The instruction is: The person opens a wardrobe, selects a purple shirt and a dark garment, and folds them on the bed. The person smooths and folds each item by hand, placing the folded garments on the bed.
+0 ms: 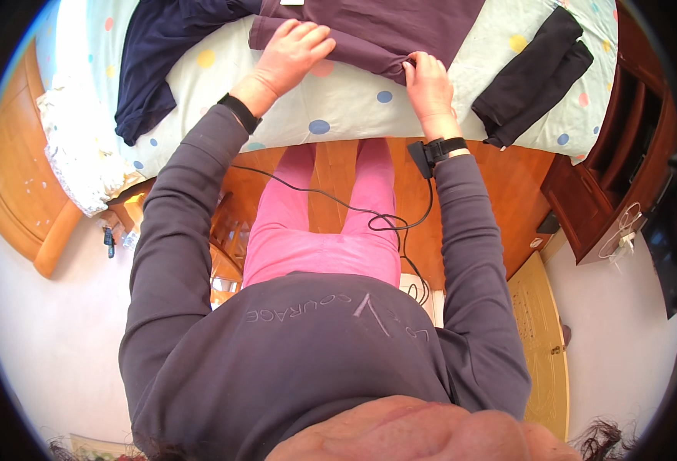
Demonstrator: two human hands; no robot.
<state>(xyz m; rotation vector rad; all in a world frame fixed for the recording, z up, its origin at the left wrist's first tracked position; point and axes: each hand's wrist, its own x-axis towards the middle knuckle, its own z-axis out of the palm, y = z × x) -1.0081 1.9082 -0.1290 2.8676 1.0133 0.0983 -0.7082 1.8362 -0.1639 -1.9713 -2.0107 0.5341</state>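
A plum-coloured garment (411, 31) lies on the bed, its near edge turned back into a long folded band. My right hand (430, 86) pinches the right end of that band between thumb and fingers. Over the left part of the band, my left hand (291, 60) has its fingers bent down onto the cloth, gripping it; the fingertips are partly hidden. A navy garment (158, 58) is spread to the left, reaching toward the plum one. On the right lies a black folded garment (534, 77), apart from my right hand.
The bed (346, 115) has a pale sheet with coloured dots. A black cable (307, 190) hangs from the device on my right wrist (428, 154) across my pink trousers. A dark wooden cabinet (599, 184) stands at the right, a wooden headboard (27, 177) at the left.
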